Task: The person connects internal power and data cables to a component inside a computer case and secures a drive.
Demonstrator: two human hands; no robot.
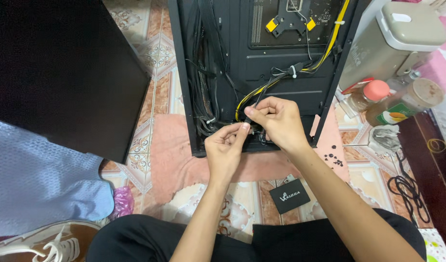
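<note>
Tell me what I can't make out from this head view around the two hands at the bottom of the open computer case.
- What the right hand pinches: small and dark, covered by its fingers.
- What the left hand touches: hidden behind both hands.
- Where the yellow and black cable bundle ends: lost under the hands.
- The top of the computer case: cut off by the frame edge.
- The small dark bits on the pink mat: too small to identify.

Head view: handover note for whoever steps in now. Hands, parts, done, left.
Left hand: fingertips pinching a cable end at the bottom of the open black PC case.
Right hand: pinching a small black connector beside it, hands touching.
Parts: yellow and black cables run down to the hands; black drive on the floor by the knees; loose screws on the pink cloth.
Done: cables routed in the case.
Left: connector not visibly mated; drive outside the case.
</note>
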